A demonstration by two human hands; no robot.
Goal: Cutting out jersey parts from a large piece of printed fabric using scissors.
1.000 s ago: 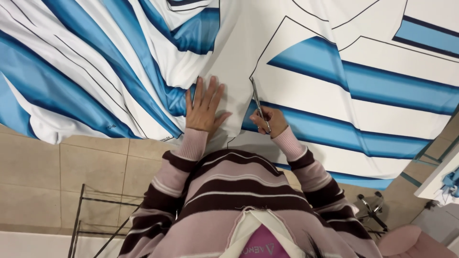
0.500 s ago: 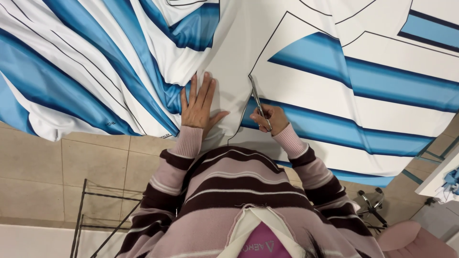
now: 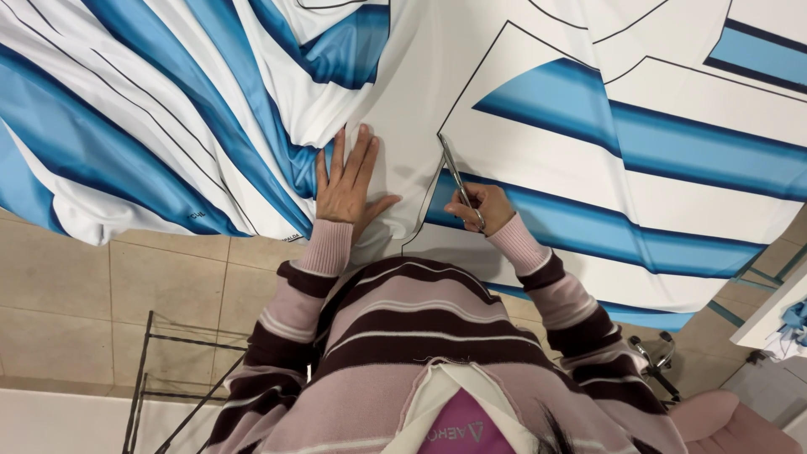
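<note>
A large white and blue striped fabric (image 3: 588, 126) with thin black outlines fills the upper view. My left hand (image 3: 346, 181) lies flat on it, fingers spread, pressing the white part beside a bunched fold. My right hand (image 3: 481, 207) grips metal scissors (image 3: 458, 178) whose blades point up along a black outline at a corner of the printed shape. A cut slit runs down in the white cloth between my two hands.
Beige floor tiles (image 3: 109, 286) show below the fabric edge at left. A black metal rack frame (image 3: 181, 378) stands at lower left. Part of a white surface (image 3: 777, 315) sits at the right edge, with a small black wheeled base (image 3: 656, 357) near it.
The scissors have advanced upward along the black line. My left hand has slid slightly up the cloth with them.
</note>
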